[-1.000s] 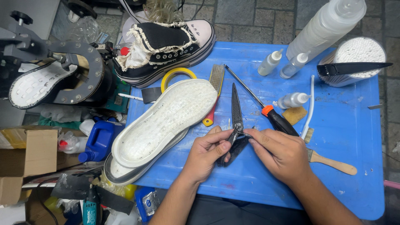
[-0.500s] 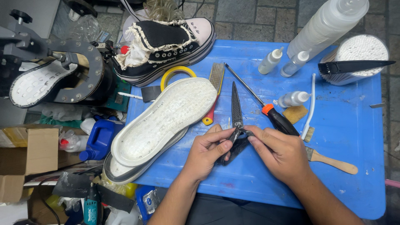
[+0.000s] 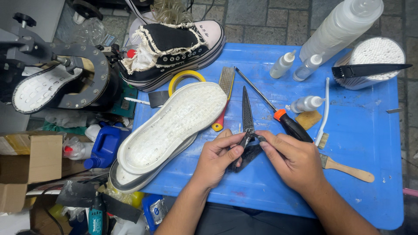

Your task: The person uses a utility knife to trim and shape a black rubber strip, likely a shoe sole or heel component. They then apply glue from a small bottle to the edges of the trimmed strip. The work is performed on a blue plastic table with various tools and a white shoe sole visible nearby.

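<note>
Both hands meet low centre over the blue surface (image 3: 370, 130). Left hand (image 3: 217, 157) and right hand (image 3: 292, 160) pinch a dark folding tool (image 3: 248, 130), fingers closed on its handle end, pointed blade sticking up away from the body. Looks stiff, thin, light, sharp: hold by the handle, keep off the edge. Just left lies an upturned shoe (image 3: 167, 130), white sole up. Just right, a screwdriver (image 3: 278, 114). Farther: glue bottles (image 3: 283, 64), a tub of cotton swabs (image 3: 372, 56), a black sneaker (image 3: 174, 48).
</note>
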